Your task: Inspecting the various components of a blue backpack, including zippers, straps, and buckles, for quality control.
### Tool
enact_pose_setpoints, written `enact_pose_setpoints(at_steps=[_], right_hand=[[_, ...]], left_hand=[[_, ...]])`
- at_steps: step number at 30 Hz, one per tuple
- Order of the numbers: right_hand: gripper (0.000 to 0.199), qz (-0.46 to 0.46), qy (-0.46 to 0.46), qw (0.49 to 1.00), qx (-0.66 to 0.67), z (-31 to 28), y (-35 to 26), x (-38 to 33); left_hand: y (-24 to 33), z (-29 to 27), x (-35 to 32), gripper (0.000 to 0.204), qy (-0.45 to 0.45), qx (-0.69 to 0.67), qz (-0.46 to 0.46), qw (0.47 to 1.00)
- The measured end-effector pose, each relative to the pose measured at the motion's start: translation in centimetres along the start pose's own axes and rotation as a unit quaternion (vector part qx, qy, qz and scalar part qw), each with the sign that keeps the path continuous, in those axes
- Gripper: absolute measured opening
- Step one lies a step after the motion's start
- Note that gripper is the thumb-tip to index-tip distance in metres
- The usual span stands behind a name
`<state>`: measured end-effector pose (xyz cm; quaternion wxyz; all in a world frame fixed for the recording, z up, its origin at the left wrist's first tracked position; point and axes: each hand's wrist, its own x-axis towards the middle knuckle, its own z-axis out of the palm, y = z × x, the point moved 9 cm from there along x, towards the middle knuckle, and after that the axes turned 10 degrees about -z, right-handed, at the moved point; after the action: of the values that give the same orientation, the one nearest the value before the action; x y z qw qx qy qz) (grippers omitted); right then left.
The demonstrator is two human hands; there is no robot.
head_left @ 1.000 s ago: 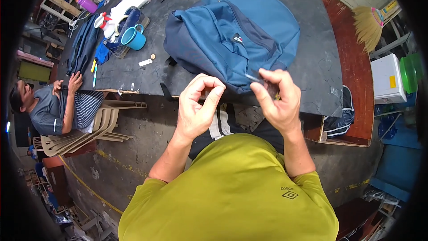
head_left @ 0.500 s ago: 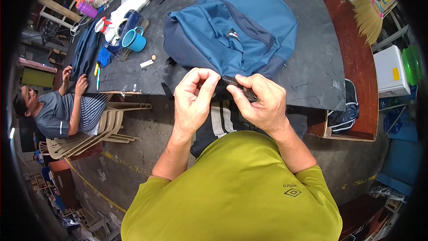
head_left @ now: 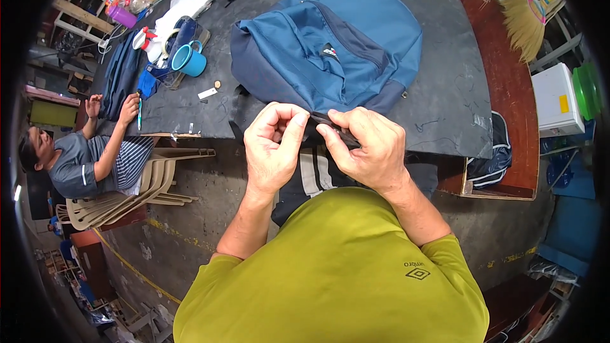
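Observation:
A blue backpack (head_left: 356, 44) with navy panels lies on the black-topped table, just beyond my hands. My left hand (head_left: 274, 143) is closed in a pinch near the backpack's lower edge; what its fingertips hold is too small to make out. Close beside it, my right hand (head_left: 368, 146) is closed around a slim dark tool (head_left: 323, 118), mostly hidden by the fingers, with its tip toward the left fingertips. Whether the tool is a pair of thread snips I cannot tell. A dark strap (head_left: 237, 114) hangs at the table's edge, left of my left hand.
At left, a person (head_left: 82, 159) sits at the table by stacked beige chairs (head_left: 152, 181), one hand on a teal pen-like tool (head_left: 140, 121). A blue cup (head_left: 189, 60), spray bottle (head_left: 147, 41) and white eraser-like block (head_left: 207, 93) stand or lie on the table (head_left: 445, 89). A reddish-brown bench (head_left: 508, 82) stands right.
My hands stay close together, with the right one and its dark tool shifted slightly left. At left, the other person's hand has moved onto the teal tool.

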<state>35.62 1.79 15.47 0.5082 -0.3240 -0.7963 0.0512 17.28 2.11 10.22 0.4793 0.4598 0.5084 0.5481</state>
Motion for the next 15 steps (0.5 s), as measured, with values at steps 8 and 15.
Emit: enact_pose_setpoints(at_steps=[8,15], right_hand=[[0.023,0.027,0.028,0.999,0.011,0.6,0.7,-0.5],[0.025,0.006,0.075,0.997,0.008,1.2,1.0,-1.7]], left_hand=[[0.4,0.5,0.3,0.004,-0.008,0.067,0.027,0.997],[0.2,0.9,0.4,0.004,-0.003,0.077,0.032,0.997]])
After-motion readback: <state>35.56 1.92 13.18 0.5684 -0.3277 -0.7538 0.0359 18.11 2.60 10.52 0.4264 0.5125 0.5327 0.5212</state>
